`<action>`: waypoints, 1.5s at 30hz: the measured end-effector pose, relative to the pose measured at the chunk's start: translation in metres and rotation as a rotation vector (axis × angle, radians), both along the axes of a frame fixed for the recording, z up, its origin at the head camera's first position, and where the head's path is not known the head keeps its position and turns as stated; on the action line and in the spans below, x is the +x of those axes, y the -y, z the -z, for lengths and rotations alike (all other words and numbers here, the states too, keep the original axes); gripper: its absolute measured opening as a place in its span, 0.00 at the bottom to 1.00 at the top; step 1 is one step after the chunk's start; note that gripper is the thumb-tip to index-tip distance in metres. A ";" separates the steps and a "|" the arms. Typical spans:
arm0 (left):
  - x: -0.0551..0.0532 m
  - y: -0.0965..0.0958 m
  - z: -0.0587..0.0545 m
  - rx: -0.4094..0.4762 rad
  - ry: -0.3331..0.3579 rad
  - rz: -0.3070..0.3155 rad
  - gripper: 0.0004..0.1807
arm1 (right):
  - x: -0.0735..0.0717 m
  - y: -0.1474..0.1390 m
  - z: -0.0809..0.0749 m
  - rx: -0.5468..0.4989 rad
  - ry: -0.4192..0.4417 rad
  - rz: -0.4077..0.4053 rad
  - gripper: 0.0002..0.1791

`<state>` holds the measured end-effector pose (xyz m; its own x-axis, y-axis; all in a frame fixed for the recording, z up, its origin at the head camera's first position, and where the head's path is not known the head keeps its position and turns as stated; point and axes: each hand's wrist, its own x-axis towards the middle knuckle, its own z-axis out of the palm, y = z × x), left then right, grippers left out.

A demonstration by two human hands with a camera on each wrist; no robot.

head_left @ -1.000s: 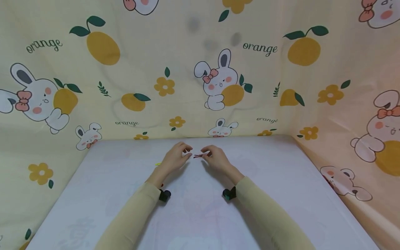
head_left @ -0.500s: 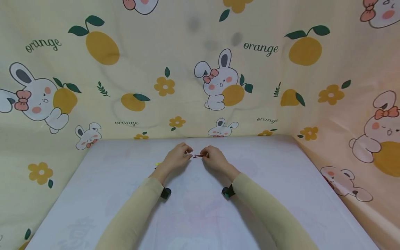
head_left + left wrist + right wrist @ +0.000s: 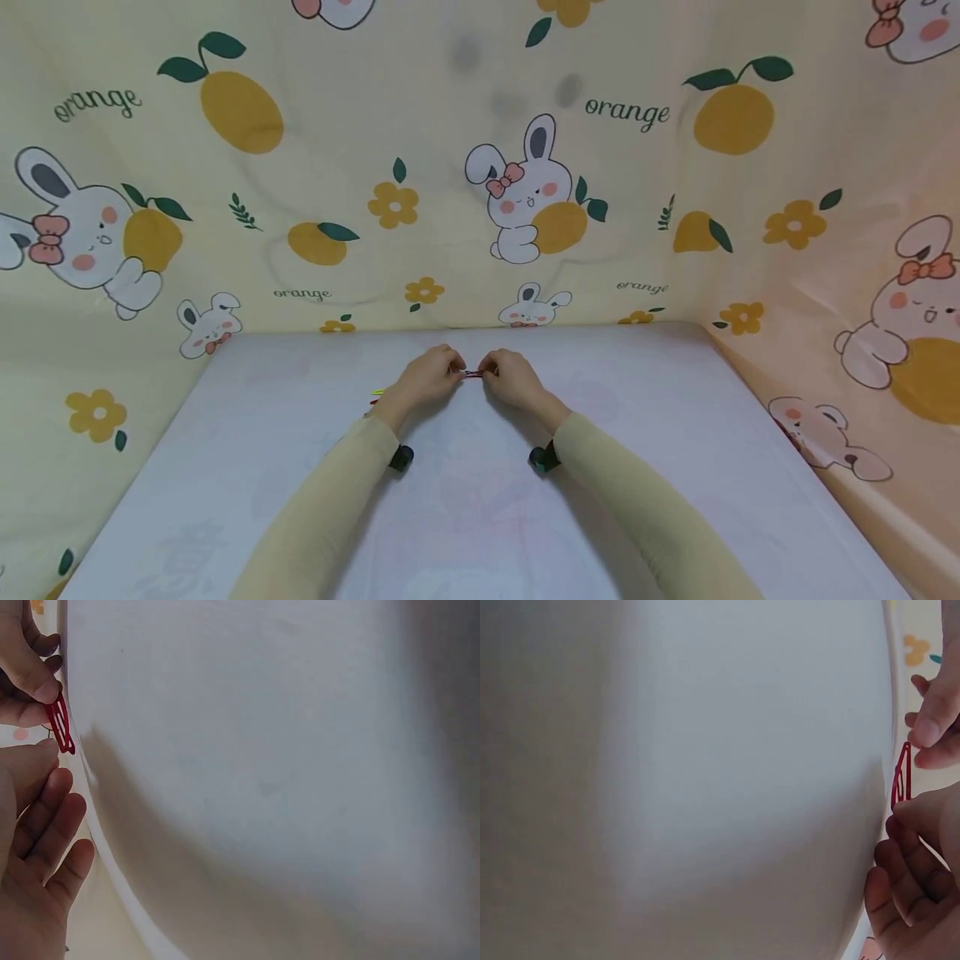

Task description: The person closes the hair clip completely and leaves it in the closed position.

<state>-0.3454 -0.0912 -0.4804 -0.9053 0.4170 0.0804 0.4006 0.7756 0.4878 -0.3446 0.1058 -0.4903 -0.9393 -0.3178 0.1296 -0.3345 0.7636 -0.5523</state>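
Observation:
A small red snap hair clip (image 3: 900, 776) spans the short gap between the hands over the far part of the table. My right hand (image 3: 513, 382) pinches one end between thumb and fingertip, as also shows in the left wrist view, where the clip (image 3: 60, 726) points down from it. At the other end is my left hand (image 3: 429, 377), with thumb and finger tips right beside the clip's free tip and its other fingers loosely bent. In the head view, the hands hide most of the clip.
Beside my left wrist, partly hidden by it, lie a yellow clip (image 3: 378, 392) and a red one (image 3: 374, 402). The white table (image 3: 480, 517) ends just past the hands at a curtain (image 3: 420, 242) printed with oranges and rabbits. Black wrist cameras (image 3: 402, 457) sit at both cuffs.
My left fingertips have come in to the clip's free end and drawn closer together. My right hand has kept its pinch, its fingers now more gathered. The hands are slightly nearer each other.

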 end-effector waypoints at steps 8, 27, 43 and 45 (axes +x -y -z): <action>-0.001 -0.002 0.000 -0.005 -0.017 0.024 0.03 | 0.004 0.001 -0.001 -0.021 -0.004 0.009 0.06; 0.008 0.000 -0.007 0.137 -0.141 0.026 0.03 | 0.021 -0.005 -0.013 -0.156 -0.163 0.002 0.06; 0.038 0.008 -0.038 0.314 -0.424 0.104 0.05 | 0.050 0.006 -0.040 -0.424 -0.362 -0.023 0.04; 0.043 0.009 -0.042 0.339 -0.464 0.109 0.06 | 0.054 0.007 -0.045 -0.449 -0.381 -0.033 0.04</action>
